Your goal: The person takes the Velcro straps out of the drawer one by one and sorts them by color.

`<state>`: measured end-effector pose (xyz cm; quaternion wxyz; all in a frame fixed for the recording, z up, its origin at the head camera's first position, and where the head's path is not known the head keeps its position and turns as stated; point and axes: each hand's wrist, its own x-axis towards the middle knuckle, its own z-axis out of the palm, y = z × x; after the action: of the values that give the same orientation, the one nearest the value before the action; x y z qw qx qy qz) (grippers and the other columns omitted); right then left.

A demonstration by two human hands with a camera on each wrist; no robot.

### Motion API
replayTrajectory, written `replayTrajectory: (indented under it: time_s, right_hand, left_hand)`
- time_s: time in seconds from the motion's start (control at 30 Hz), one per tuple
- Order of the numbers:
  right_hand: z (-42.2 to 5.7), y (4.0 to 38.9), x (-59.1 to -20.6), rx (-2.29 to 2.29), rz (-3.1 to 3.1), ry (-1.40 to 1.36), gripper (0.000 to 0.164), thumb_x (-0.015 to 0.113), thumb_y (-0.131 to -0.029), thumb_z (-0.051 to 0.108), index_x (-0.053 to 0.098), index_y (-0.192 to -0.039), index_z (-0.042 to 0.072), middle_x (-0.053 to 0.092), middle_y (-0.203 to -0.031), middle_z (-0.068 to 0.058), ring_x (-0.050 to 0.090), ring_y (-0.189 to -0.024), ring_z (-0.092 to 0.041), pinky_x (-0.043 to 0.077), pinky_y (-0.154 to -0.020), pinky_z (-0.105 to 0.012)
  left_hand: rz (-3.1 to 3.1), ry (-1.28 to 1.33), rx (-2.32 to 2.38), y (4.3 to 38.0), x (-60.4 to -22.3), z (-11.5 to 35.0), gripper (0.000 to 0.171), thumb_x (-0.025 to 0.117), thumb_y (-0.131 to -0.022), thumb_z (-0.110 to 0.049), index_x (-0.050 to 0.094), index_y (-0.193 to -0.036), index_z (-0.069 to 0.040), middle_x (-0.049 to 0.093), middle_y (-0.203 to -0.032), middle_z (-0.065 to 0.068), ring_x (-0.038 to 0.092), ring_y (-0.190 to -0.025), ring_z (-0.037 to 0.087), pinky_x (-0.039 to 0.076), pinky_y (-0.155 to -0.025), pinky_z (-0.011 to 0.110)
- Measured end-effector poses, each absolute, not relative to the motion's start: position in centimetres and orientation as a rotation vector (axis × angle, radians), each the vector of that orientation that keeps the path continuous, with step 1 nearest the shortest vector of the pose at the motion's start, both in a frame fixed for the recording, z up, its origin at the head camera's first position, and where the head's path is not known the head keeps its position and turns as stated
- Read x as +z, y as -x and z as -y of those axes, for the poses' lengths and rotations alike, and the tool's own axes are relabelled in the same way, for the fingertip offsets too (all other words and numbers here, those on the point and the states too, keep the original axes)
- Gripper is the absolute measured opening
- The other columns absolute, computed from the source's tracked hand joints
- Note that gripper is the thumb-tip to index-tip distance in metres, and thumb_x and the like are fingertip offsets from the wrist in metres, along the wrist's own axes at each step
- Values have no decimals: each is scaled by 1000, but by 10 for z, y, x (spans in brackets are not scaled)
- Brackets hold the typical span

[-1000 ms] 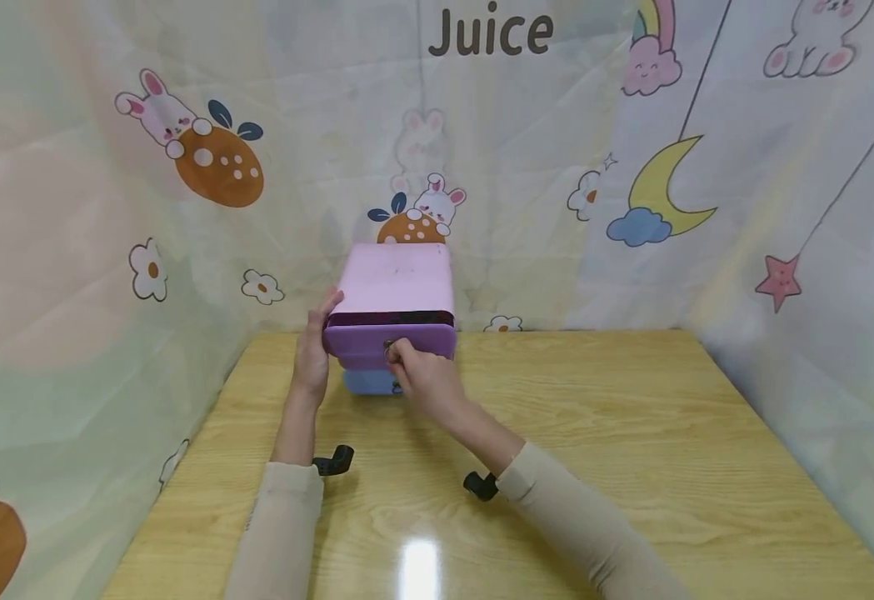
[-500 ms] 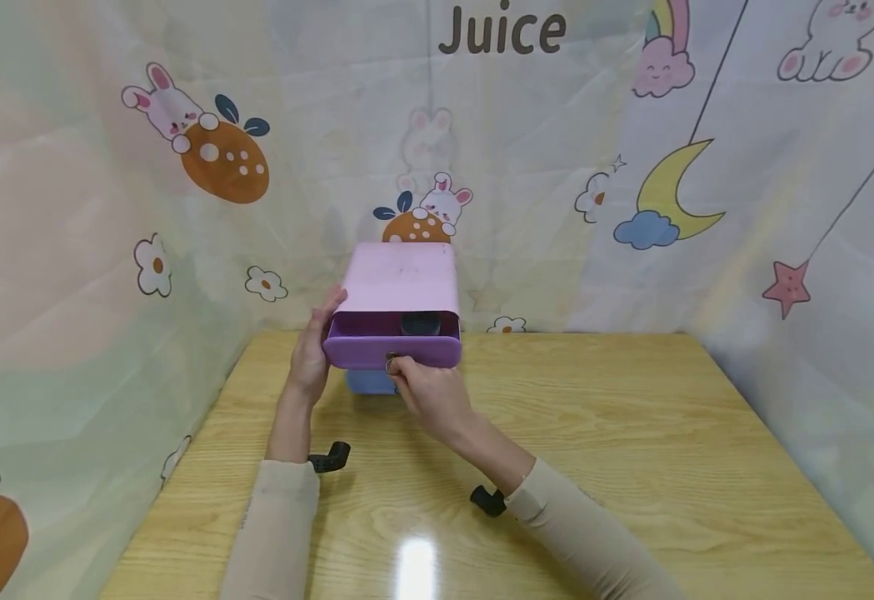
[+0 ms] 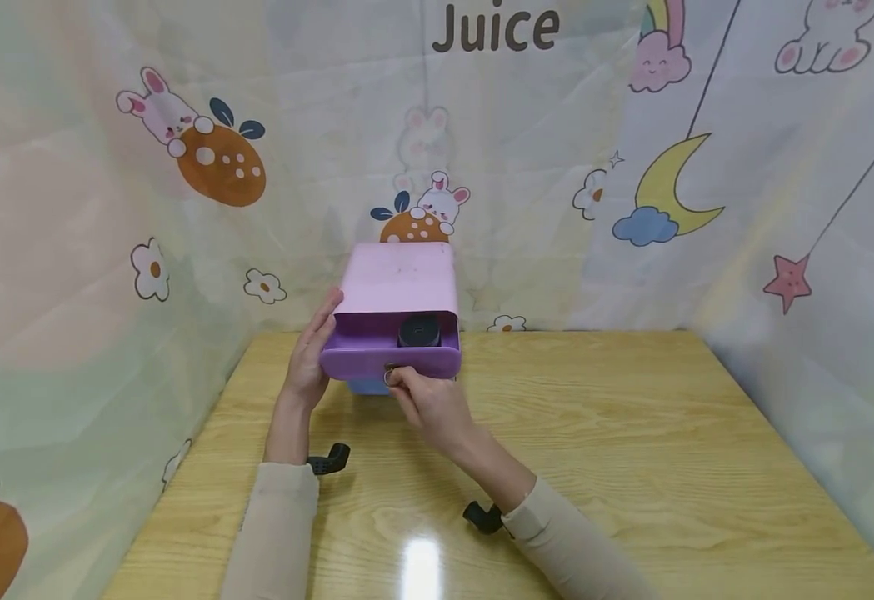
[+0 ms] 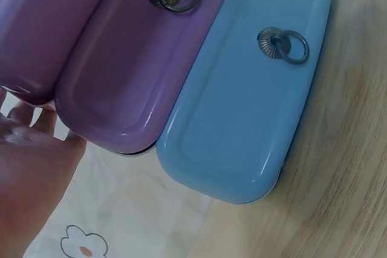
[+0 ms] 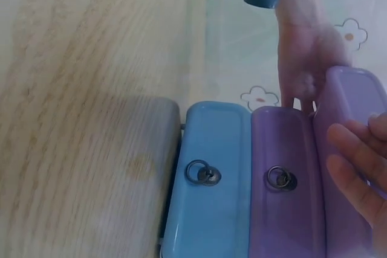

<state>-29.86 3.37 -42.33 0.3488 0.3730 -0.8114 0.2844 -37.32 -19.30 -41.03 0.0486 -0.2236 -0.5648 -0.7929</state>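
Note:
A small drawer cabinet with a pink top (image 3: 402, 279) stands near the back of the table. Its purple top drawer (image 3: 350, 363) is pulled out, and a round black object (image 3: 419, 330) sits inside on the right. My right hand (image 3: 437, 408) pinches the metal ring pull (image 3: 389, 377) on that drawer's front. My left hand (image 3: 309, 358) rests against the cabinet's left side, fingers extended along it. Below, the purple middle drawer (image 4: 130, 70) and the blue bottom drawer (image 4: 242, 95) are closed, each with its own ring. The right fingers (image 5: 357, 161) show at the edge of the right wrist view.
The cabinet stands on a wood-grain table (image 3: 594, 433). A printed cloth backdrop (image 3: 526, 167) hangs behind it and along both sides. Black camera mounts (image 3: 332, 458) stick out from both wrists.
The top drawer has slid out toward me with my right hand on its ring, from slightly open to well open. The black object inside has come into sight. My left hand stays at the cabinet's side.

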Motion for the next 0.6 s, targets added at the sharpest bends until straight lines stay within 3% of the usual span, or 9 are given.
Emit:
replayTrajectory:
  time_s: [0.6]
  right_hand:
    - [-32, 282, -415, 685, 2099, -1069, 9, 67, -90, 14, 62, -96, 13, 66, -82, 10, 49, -57, 3, 40, -51, -12]
  left_hand:
    - [1774, 614, -2422, 364, -400, 191, 47, 43, -103, -20, 36, -149, -15, 23, -158, -11, 11, -145, 8, 1, -117, 43]
